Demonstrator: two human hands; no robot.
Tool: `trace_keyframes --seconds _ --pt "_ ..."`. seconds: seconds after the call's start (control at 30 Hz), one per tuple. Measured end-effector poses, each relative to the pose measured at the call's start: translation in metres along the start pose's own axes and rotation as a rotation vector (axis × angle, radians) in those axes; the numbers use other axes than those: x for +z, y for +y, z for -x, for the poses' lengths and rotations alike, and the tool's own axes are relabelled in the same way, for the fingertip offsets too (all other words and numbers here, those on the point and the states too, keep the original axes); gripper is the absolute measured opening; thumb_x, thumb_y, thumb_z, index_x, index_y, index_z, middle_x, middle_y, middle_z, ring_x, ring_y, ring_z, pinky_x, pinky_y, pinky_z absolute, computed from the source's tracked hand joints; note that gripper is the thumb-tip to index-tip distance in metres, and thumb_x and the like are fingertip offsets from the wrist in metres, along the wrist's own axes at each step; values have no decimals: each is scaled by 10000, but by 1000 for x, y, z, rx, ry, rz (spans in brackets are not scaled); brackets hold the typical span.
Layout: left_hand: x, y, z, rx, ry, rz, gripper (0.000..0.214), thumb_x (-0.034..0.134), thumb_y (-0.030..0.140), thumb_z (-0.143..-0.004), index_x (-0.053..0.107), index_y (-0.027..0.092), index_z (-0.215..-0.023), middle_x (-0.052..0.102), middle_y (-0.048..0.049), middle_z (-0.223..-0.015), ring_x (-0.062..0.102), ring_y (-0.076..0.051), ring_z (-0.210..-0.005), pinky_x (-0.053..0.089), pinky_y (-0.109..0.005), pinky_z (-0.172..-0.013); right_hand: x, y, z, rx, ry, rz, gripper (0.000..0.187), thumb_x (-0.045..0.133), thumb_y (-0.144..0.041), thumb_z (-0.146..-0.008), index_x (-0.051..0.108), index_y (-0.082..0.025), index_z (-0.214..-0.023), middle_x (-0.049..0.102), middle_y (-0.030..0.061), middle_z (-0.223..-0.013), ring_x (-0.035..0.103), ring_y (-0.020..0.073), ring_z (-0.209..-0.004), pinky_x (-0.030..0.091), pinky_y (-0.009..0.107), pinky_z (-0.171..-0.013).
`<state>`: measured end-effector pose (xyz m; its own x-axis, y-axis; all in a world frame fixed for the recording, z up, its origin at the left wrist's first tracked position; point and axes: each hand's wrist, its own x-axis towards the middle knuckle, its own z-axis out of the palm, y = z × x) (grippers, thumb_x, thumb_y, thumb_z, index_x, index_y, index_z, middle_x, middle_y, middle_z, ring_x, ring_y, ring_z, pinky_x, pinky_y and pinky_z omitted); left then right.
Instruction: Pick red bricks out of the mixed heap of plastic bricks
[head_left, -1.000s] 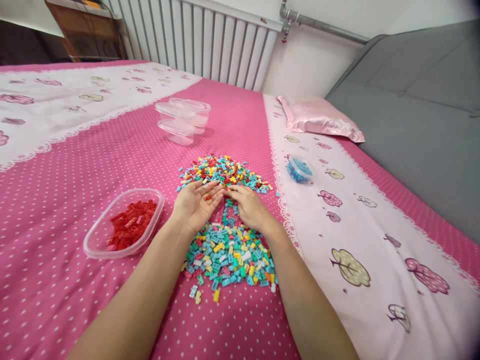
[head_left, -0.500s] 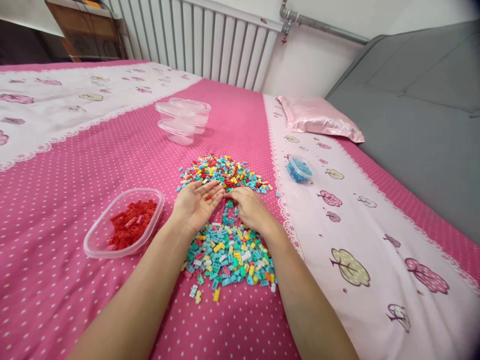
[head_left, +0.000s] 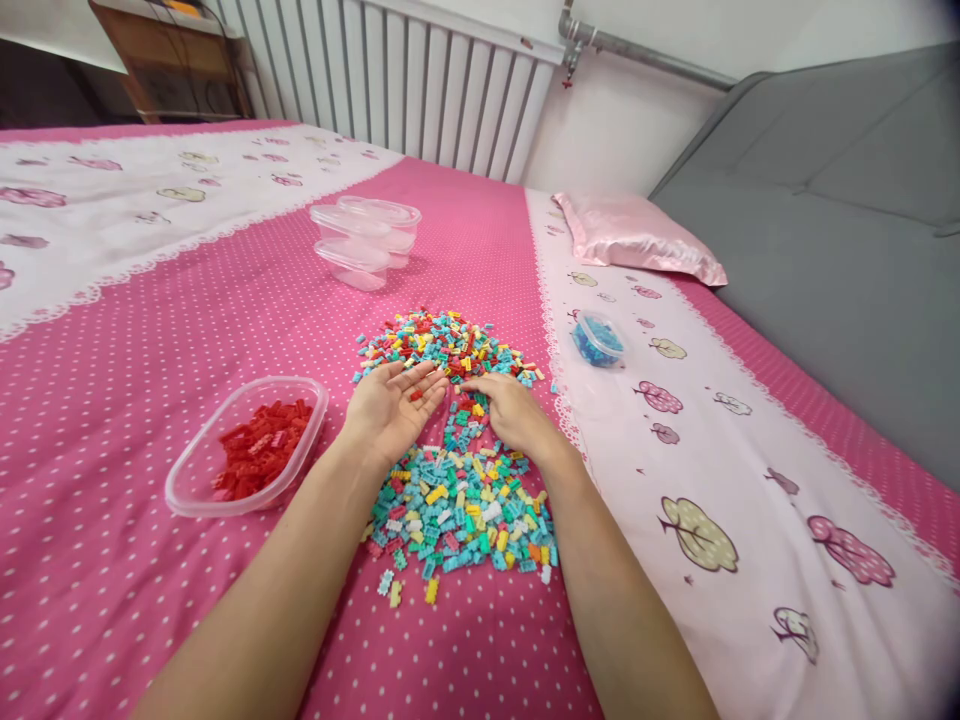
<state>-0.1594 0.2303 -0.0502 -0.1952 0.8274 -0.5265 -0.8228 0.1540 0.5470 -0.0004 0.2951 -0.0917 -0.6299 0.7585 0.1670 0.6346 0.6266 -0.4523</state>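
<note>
A heap of small mixed-colour bricks (head_left: 459, 500) in teal, yellow, red and white lies on the pink dotted bedspread (head_left: 112, 400). My left hand (head_left: 390, 408) rests palm up at the heap's left edge, cupped, with a small red brick (head_left: 417, 394) lying in it. My right hand (head_left: 516, 412) lies palm down on the bricks, fingertips reaching toward the far part of the heap. A clear tub with red bricks (head_left: 251, 450) sits to the left of my left forearm.
A small clear tub of blue bricks (head_left: 598, 338) stands to the right on the pale strip. Empty clear tubs (head_left: 367, 238) are stacked farther back. A pink pillow (head_left: 637, 238), a grey headboard (head_left: 840, 230) and a white radiator (head_left: 420, 80) border the bed.
My right hand has slid a little to the right and away from my left hand, uncovering more bricks between them. My left hand has stayed still.
</note>
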Motion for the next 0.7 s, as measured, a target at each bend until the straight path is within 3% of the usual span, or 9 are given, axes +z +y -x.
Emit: trace_keyframes --seconds 0.1,0.2,0.3,0.4,0.53,0.63,0.7 --pt "0 0 -1 1 -1 -3 386 389 199 -858 534 42 -1179 634 -159 -940 643 -208 -875 550 -269 -725 -14 2 3 75 1 -29 475 369 24 -734 718 -190 -975 708 53 -1003 624 172 -961 457 299 -899" --pt "-1 0 -1 -6 -3 -3 389 388 200 -858 531 44 -1184 633 -170 -970 643 -210 -888 552 -266 -712 -24 5 5 86 78 -62 488 355 35 -718 725 -196 -935 709 44 -983 626 167 -952 457 299 -892" --pt "-1 0 -1 -2 -9 -2 397 389 199 -854 529 29 -1184 634 -174 -965 645 -212 -883 554 -266 -709 -19 6 3 55 129 -64 522 344 38 -731 692 -191 -1046 683 53 -1090 593 166 -1041 426 315 -950" --pt "-1 -1 -2 -9 -4 -5 394 391 196 -849 537 52 -1185 640 -168 -957 648 -206 -870 555 -269 -706 -7 4 0 -4 61 -33 548 349 39 -742 651 -188 -1139 644 57 -1194 551 166 -1114 395 321 -989" --pt "0 -1 -2 -9 -6 -16 406 394 202 -846 536 51 -1195 647 -170 -952 650 -204 -868 552 -261 -709 -5 3 0 44 -12 -6 495 370 29 -730 693 -182 -1040 694 60 -1052 585 182 -1016 426 316 -932" --pt "0 -1 -2 -13 3 -21 408 394 206 -843 540 66 -1198 648 -171 -965 650 -200 -869 549 -256 -707 -13 3 2 108 57 -7 457 370 32 -712 715 -185 -918 698 62 -975 595 190 -979 428 328 -929" --pt "1 -1 -2 -15 4 -22 407 394 203 -840 542 70 -1196 646 -167 -965 650 -199 -870 548 -257 -708 -15 2 1 82 132 -28 482 357 37 -716 707 -192 -954 684 61 -1033 579 187 -1029 410 339 -963"
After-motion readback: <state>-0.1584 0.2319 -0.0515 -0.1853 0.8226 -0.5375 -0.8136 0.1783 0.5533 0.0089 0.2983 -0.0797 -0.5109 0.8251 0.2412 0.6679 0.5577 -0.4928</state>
